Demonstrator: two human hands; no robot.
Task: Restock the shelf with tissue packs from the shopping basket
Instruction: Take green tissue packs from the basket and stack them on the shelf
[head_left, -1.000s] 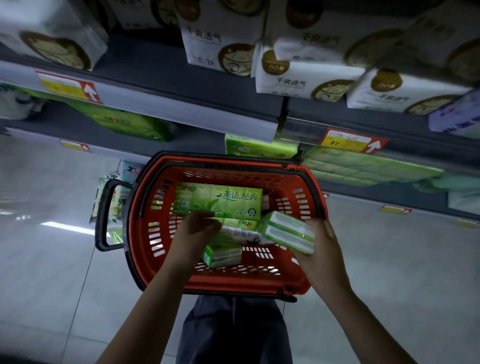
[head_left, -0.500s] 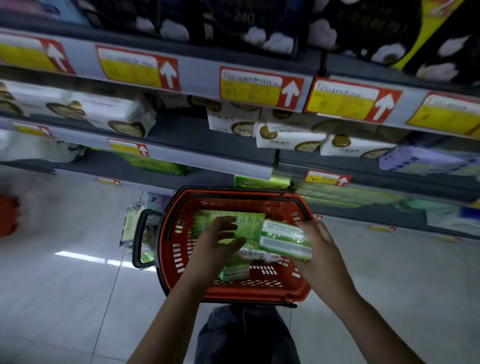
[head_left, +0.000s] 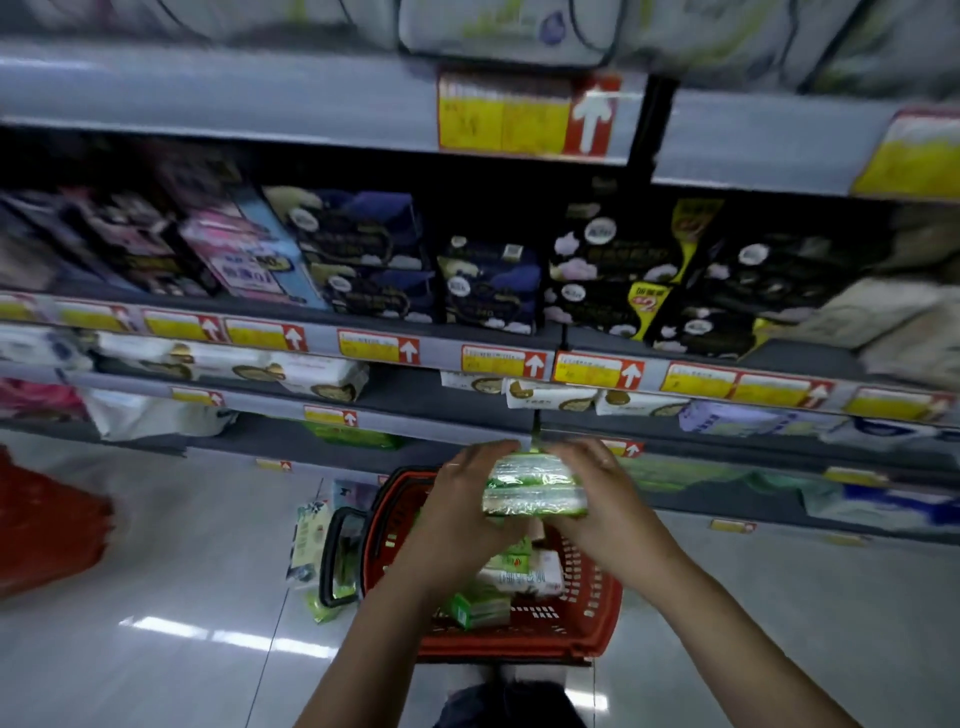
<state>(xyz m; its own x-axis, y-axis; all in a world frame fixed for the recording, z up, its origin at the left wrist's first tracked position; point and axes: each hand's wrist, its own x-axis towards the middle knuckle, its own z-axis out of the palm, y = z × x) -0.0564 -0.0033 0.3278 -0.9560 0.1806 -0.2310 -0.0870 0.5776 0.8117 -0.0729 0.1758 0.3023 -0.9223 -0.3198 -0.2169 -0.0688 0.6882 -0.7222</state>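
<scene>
Glossy pale floor tiles (head_left: 156, 545) mirror a light streak (head_left: 218, 636) below grey shelving (head_left: 260, 98).

Head view, sole camera: wide-angle, facing forward and down; left hand (head_left: 460, 501) and right hand (head_left: 610, 506) close, shelving (head_left: 415, 392) beyond them.

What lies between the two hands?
In the head view, a green tissue pack sits between the left hand and right hand, gripped by both.

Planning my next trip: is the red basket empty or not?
Not empty: green and white packs lie in the red basket, beneath the green pack gripped by left hand and right hand.
</scene>
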